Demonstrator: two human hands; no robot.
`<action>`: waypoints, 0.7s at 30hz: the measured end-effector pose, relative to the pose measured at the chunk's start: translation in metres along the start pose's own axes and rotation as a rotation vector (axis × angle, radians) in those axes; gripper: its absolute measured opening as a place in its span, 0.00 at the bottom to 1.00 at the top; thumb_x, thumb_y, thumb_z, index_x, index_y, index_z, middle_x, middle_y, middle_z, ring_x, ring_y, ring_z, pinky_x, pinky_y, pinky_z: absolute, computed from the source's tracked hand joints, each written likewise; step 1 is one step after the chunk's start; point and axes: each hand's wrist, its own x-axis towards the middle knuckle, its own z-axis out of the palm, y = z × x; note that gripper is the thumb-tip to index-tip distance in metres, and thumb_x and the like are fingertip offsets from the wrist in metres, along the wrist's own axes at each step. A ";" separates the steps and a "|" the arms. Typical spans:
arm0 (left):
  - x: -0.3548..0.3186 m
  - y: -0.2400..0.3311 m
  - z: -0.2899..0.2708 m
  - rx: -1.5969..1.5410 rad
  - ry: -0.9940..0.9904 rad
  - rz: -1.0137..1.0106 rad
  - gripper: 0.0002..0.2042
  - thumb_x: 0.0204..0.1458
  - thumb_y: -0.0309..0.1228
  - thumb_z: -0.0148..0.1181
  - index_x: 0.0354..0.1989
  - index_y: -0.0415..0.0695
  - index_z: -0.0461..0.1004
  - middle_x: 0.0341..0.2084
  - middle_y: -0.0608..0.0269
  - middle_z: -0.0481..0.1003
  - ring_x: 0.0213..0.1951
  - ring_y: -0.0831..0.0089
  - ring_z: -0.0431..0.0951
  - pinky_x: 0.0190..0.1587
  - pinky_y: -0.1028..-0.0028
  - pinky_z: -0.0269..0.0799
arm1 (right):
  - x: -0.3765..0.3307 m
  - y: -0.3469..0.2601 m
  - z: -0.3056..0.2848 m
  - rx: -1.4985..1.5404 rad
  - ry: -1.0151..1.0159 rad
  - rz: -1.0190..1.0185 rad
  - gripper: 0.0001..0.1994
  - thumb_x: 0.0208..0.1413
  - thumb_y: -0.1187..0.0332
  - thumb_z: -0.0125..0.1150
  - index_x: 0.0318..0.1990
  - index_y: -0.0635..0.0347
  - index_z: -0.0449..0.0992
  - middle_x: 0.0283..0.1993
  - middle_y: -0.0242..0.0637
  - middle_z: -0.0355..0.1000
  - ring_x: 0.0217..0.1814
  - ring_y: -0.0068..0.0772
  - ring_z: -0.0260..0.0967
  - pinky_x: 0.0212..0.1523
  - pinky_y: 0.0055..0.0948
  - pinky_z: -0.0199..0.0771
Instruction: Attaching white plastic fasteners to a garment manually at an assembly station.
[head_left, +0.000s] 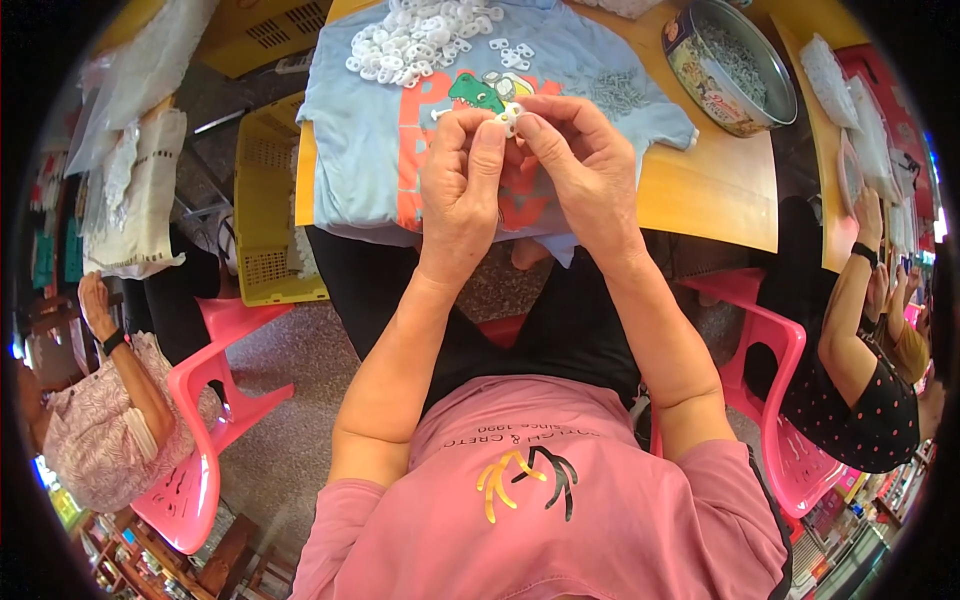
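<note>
Left hand (462, 190): The thumb and a finger are close together, pinching a little white piece (511, 118) from its left side.
Right hand (588, 165): It pinches the same piece from the right side, with thumb and finger close together too.
Where the piece is: It is up between the two hands, just by the green dinosaur picture (474, 94). I see yellowish spots on it, but the fingers hide some of it.
Blue shirt (350, 165): It lies spread over the table like a cloth, with big red letters on it.
White pile (415, 40): Lots of little white pieces are heaped on the far left part of the shirt.
Small white bunch (514, 54): A few more sit just right of the pile.
Gray metal bits (612, 92): They lie in a loose heap on the shirt, near the right hand.
Round tin (690, 75): It stands on the yellow table (725, 205), full of gray bits, with pictures around its side.
Yellow crate (265, 215): It is beside the table, on the left.
Neighbors: One person in a patterned top (110, 430) is at the left, and another in a dark dotted top (860, 400) is at the right.
</note>
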 end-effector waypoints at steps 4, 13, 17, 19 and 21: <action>0.000 0.005 0.003 -0.008 -0.006 0.001 0.10 0.67 0.35 0.47 0.42 0.42 0.69 0.29 0.71 0.71 0.29 0.86 0.67 0.31 0.84 0.64 | 0.000 -0.008 -0.002 0.058 -0.033 0.066 0.12 0.60 0.68 0.62 0.47 0.66 0.76 0.38 0.32 0.76 0.36 0.18 0.70 0.37 0.18 0.71; -0.002 -0.009 -0.010 -0.107 -0.023 0.087 0.12 0.67 0.39 0.45 0.43 0.41 0.67 0.30 0.70 0.70 0.29 0.85 0.66 0.34 0.83 0.65 | -0.003 -0.010 0.004 0.224 -0.090 0.098 0.11 0.60 0.68 0.62 0.47 0.64 0.77 0.37 0.30 0.74 0.35 0.17 0.66 0.37 0.18 0.69; -0.001 -0.008 -0.007 -0.077 0.033 0.146 0.19 0.67 0.45 0.44 0.49 0.39 0.67 0.40 0.64 0.72 0.39 0.79 0.70 0.43 0.78 0.68 | -0.005 -0.013 0.009 0.252 -0.111 0.100 0.11 0.60 0.69 0.61 0.47 0.64 0.77 0.36 0.29 0.73 0.34 0.17 0.65 0.37 0.19 0.68; 0.002 -0.006 -0.006 -0.166 -0.035 0.180 0.29 0.65 0.52 0.40 0.60 0.37 0.63 0.54 0.55 0.68 0.52 0.71 0.70 0.55 0.72 0.65 | -0.006 -0.015 0.011 0.266 -0.111 0.123 0.11 0.60 0.69 0.61 0.47 0.64 0.77 0.36 0.29 0.73 0.34 0.17 0.65 0.36 0.19 0.68; 0.003 -0.001 -0.003 -0.185 -0.079 0.149 0.34 0.63 0.57 0.39 0.62 0.37 0.60 0.58 0.52 0.65 0.58 0.66 0.66 0.60 0.67 0.61 | -0.007 -0.015 0.013 0.278 -0.110 0.146 0.11 0.61 0.69 0.60 0.47 0.64 0.77 0.36 0.29 0.73 0.33 0.17 0.65 0.36 0.19 0.68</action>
